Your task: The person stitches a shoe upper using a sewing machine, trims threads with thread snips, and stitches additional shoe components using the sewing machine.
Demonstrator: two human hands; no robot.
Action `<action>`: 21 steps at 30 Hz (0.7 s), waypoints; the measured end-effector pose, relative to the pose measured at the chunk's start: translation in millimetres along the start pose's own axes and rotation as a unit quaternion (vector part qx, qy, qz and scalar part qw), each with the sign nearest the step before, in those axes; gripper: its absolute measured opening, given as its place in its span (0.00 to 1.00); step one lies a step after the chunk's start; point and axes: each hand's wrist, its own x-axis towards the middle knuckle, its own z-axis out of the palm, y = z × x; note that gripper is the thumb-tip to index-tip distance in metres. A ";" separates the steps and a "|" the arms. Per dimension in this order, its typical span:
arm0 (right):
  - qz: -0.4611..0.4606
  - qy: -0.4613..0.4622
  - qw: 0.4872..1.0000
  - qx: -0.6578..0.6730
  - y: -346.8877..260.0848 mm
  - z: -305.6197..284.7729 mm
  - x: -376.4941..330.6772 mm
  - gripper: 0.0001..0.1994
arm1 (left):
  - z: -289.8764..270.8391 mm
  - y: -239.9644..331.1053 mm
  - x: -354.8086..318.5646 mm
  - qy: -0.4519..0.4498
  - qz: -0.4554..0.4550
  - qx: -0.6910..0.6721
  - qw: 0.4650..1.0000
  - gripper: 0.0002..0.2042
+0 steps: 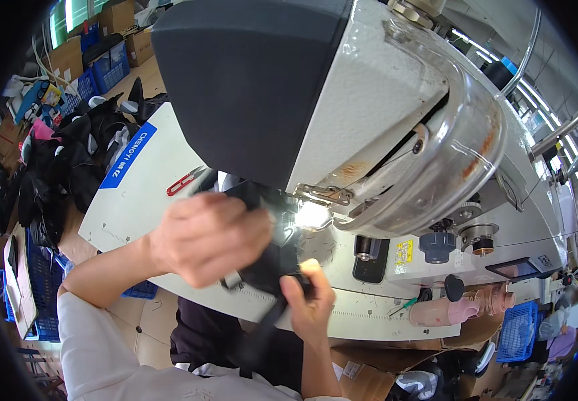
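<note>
Under the head of a sewing machine (396,134) lies a black fabric piece (265,264), close to the lit needle area. My left hand (212,237) is over the left side of this piece, its fingers curled but smeared by motion, so whether they grip anything is unclear. At the near edge of the machine table, my right hand (310,301) pinches the black fabric piece between thumb and fingers. A dark strap (262,334), blurred, hangs from there toward my lap. Red thread snips (185,182) rest on the white table beyond my left hand.
A heap of black fabric pieces (68,160) lies to the left, with blue crates (110,67) and cardboard boxes behind. Pink bottles (443,311) and a green-handled tool (404,306) sit at the table's right end. A cardboard box (362,374) stands below right.
</note>
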 end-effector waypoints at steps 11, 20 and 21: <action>-0.062 -0.010 0.974 -0.220 -23.8 -8.9 12.0 0.11 | 40.8 5.3 0.9 -0.214 -0.435 -0.407 0.774 0.17; -0.089 0.048 0.981 -0.168 -19.9 -7.5 8.5 0.11 | 35.3 3.9 9.3 -0.213 -0.506 -0.522 0.653 0.07; -0.089 0.051 0.980 -0.168 -20.2 -8.3 8.3 0.11 | 35.2 5.5 13.4 -0.187 -0.526 -0.555 0.617 0.06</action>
